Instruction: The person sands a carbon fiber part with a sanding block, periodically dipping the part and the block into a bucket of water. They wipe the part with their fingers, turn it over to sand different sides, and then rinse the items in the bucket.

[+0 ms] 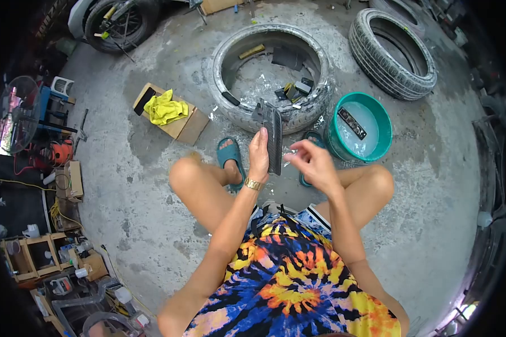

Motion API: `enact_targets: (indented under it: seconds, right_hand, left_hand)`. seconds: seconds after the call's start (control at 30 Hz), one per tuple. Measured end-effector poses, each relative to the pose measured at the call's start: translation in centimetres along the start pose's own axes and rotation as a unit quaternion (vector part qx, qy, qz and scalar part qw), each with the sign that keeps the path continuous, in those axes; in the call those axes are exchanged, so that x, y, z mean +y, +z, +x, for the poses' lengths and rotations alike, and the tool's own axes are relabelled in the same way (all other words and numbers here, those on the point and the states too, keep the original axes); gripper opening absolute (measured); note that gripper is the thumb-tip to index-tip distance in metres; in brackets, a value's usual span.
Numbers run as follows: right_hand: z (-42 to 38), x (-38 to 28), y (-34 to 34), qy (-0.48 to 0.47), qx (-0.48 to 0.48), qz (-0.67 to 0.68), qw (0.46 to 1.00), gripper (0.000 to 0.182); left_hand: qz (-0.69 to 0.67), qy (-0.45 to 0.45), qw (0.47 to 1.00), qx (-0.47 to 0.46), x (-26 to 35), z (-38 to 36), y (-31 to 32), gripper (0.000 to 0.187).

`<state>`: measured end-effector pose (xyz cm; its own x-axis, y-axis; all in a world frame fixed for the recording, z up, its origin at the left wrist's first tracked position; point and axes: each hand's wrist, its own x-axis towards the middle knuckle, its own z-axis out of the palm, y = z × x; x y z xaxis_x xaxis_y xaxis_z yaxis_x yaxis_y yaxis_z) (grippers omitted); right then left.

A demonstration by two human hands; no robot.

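My left hand [258,155], with a gold watch on its wrist, is closed around a long dark part with a carbon-like weave [274,140]. The part stands nearly upright between my knees, its upper end in front of the tire's near rim. Just to the right of it is my right hand [316,167], its fingers curled and thumb and forefinger drawn together. Whether something small is pinched there I cannot make out. Beyond the hands a large tire [222,106] lies flat, holding sandpaper-like dark sheets [287,58] and several small blocks [296,89].
A teal basin [385,137] of cloudy water with a dark slotted piece [352,123] stands at the right. Another tire [371,64] lies behind it. A yellow cloth [166,108] rests on a cardboard box [188,128] at the left. A wheel [121,25] stands at the back.
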<state>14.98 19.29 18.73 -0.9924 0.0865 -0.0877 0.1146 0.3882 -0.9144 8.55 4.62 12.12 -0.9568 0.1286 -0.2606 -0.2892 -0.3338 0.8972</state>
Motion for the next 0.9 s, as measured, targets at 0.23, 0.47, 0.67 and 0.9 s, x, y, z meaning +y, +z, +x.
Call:
enact_targets:
  seconds: [0.23, 0.47, 0.67, 0.9]
  right_hand:
    - [5.8, 3.9, 4.0, 0.048, -0.097, 0.004, 0.994, 0.039]
    - [12.8, 3.9, 3.9, 0.069, -0.097, 0.037, 0.992, 0.022]
    - [17.6, 4.3, 3.7, 0.053, 0.01, -0.045, 0.998, 0.015]
    - [16.6, 4.8, 5.7, -0.075, -0.163, -0.329, 0.927, 0.065]
  left_hand:
    - [0.122, 0.082, 0.989, 0.035, -2.5, 1.8, -3.2, 0.035]
    - [0.113, 0.07, 0.99, 0.052, -2.2, 3.0, -3.0, 0.032]
    - [0.141, 0.05, 0.987, 0.063, -4.0, 4.5, -4.9, 0.033]
    - [0.055, -0.033, 0.995, 0.07, -7.0, 8.3, -6.0, 0.028]
